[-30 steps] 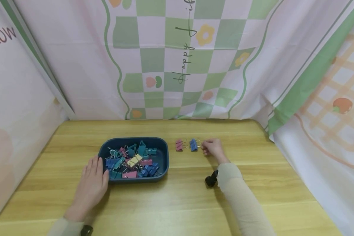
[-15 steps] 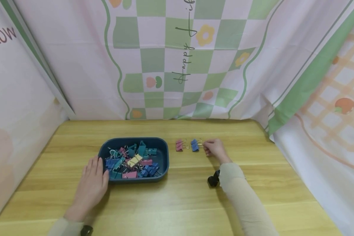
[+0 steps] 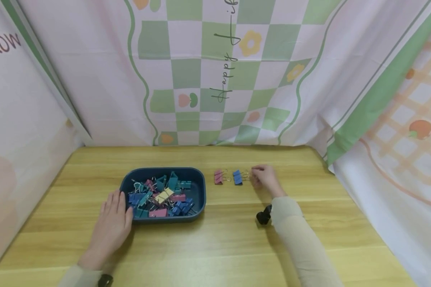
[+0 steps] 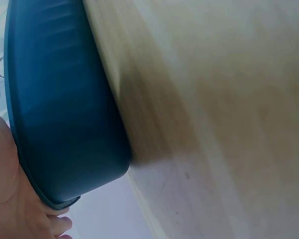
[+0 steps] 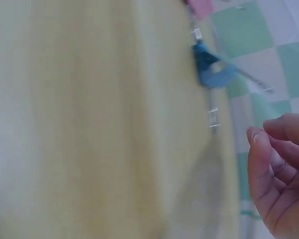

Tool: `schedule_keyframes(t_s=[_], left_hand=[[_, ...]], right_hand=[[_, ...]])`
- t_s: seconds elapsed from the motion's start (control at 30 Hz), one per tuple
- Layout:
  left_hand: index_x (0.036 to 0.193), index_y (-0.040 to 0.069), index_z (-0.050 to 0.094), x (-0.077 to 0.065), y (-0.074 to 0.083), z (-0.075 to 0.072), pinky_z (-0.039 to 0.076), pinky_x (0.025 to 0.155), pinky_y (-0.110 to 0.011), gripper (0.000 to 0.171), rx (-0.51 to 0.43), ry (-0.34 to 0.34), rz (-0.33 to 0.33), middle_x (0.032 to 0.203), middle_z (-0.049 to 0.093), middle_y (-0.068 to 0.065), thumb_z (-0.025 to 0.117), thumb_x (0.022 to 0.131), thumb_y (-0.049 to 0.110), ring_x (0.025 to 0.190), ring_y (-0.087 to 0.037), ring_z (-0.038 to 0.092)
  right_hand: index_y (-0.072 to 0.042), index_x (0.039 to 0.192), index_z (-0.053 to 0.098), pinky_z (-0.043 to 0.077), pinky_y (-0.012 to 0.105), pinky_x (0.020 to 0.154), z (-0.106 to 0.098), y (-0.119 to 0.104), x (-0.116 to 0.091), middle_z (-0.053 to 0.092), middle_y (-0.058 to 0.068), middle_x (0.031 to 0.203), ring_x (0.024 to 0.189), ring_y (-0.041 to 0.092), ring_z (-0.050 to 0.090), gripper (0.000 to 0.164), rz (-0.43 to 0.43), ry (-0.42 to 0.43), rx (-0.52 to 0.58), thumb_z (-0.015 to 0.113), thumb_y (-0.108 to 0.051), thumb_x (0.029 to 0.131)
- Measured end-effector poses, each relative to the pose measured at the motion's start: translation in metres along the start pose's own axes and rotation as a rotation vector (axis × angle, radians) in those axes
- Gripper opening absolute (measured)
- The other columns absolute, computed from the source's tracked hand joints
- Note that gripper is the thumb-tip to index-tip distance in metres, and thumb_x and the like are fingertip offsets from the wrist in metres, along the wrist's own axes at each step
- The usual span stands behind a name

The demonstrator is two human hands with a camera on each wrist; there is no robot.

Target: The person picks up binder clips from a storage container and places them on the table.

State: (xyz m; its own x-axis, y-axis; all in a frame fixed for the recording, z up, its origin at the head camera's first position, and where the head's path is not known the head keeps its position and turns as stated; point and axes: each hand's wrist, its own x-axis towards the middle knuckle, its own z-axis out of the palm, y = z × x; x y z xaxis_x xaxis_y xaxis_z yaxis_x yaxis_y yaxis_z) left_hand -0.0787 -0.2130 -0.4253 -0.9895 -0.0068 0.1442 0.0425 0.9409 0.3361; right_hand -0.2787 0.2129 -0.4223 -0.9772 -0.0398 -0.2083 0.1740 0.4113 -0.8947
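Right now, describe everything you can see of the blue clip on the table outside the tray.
The blue binder clip has a folded body that looks like coated metal and two silvery wire handles splayed apart, pointing toward the right hand's grip. It rests on the wood-look table, just right of the pink clip. That grip appears apart from it; only the table visibly touches it. Finer detail is blurred.

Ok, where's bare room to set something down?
Bare tabletop: nearer than the blue tray, between the sleeves; behind the tray, up to the checkered curtain. Crowded: the tray, heaped with binder clips; right of it, pink binder clip, blue binder clip, right hand.
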Motion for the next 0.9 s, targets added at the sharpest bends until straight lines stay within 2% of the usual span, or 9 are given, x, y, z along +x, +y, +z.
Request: schedule_keyframes(t_s=[0.17, 0.23, 0.33, 0.6, 0.7, 0.77, 0.9], left_hand=[[0.138, -0.017, 0.017, 0.0, 0.0, -0.001, 0.001, 0.108, -0.052, 0.057, -0.006, 0.004, 0.003, 0.144, 0.01, -0.034, 0.031, 0.1, 0.023, 0.132, -0.047, 0.008], [0.138, -0.017, 0.017, -0.001, 0.0, -0.001, 0.0, 0.108, -0.052, 0.057, -0.006, 0.0, 0.002, 0.144, 0.01, -0.034, 0.03, 0.1, 0.024, 0.132, -0.047, 0.008], [0.138, -0.017, 0.017, -0.001, -0.001, -0.001, -0.001, 0.108, -0.051, 0.058, -0.006, -0.007, -0.004, 0.144, 0.01, -0.034, 0.03, 0.1, 0.024, 0.132, -0.047, 0.008], [0.139, -0.016, 0.016, -0.001, -0.001, -0.001, -0.001, 0.108, -0.051, 0.058, -0.004, -0.018, -0.007, 0.145, 0.008, -0.033, 0.029, 0.1, 0.026, 0.133, -0.047, 0.006], [0.139, -0.016, 0.015, -0.001, -0.001, 0.0, -0.001, 0.108, -0.051, 0.058, -0.004, -0.022, -0.01, 0.145, 0.008, -0.033, 0.028, 0.1, 0.026, 0.133, -0.046, 0.006], [0.139, -0.016, 0.015, -0.001, -0.002, 0.001, -0.001, 0.108, -0.051, 0.058, -0.003, -0.021, -0.009, 0.146, 0.007, -0.033, 0.028, 0.1, 0.026, 0.133, -0.046, 0.005], [0.139, -0.016, 0.016, 0.0, -0.002, 0.002, 0.0, 0.108, -0.051, 0.058, 0.002, -0.009, -0.002, 0.145, 0.008, -0.033, 0.03, 0.1, 0.025, 0.133, -0.047, 0.007]], right_hand=[[0.004, 0.124, 0.053, 0.053, 0.032, 0.061, -0.002, -0.025, 0.001, 0.059, 0.021, 0.101, 0.065, 0.017, 0.057, 0.034, -0.085, 0.048, -0.08, 0.05, -0.012, 0.095], [0.002, 0.123, 0.055, 0.054, 0.032, 0.063, 0.001, -0.039, -0.002, 0.06, 0.02, 0.1, 0.066, 0.017, 0.057, 0.033, -0.13, 0.051, -0.107, 0.052, -0.014, 0.094], [0.001, 0.12, 0.057, 0.054, 0.028, 0.059, 0.008, -0.06, -0.008, 0.061, 0.021, 0.099, 0.064, 0.017, 0.057, 0.031, -0.191, 0.042, -0.126, 0.054, -0.013, 0.092], [-0.002, 0.112, 0.063, 0.055, 0.042, 0.06, 0.043, -0.1, -0.03, 0.063, 0.016, 0.087, 0.07, 0.035, 0.06, 0.026, -0.345, -0.03, -0.161, 0.06, -0.014, 0.089], [-0.002, 0.111, 0.063, 0.054, 0.042, 0.059, 0.059, -0.109, -0.04, 0.064, 0.013, 0.085, 0.069, 0.035, 0.06, 0.025, -0.394, -0.071, -0.171, 0.061, -0.015, 0.089], [-0.002, 0.11, 0.064, 0.054, 0.04, 0.057, 0.069, -0.113, -0.047, 0.064, 0.01, 0.083, 0.064, 0.029, 0.06, 0.025, -0.426, -0.096, -0.184, 0.062, -0.016, 0.089], [-0.006, 0.11, 0.065, 0.052, 0.038, 0.048, 0.089, -0.117, -0.06, 0.063, 0.007, 0.081, 0.052, 0.023, 0.057, 0.025, -0.433, -0.171, -0.191, 0.063, -0.017, 0.088]])
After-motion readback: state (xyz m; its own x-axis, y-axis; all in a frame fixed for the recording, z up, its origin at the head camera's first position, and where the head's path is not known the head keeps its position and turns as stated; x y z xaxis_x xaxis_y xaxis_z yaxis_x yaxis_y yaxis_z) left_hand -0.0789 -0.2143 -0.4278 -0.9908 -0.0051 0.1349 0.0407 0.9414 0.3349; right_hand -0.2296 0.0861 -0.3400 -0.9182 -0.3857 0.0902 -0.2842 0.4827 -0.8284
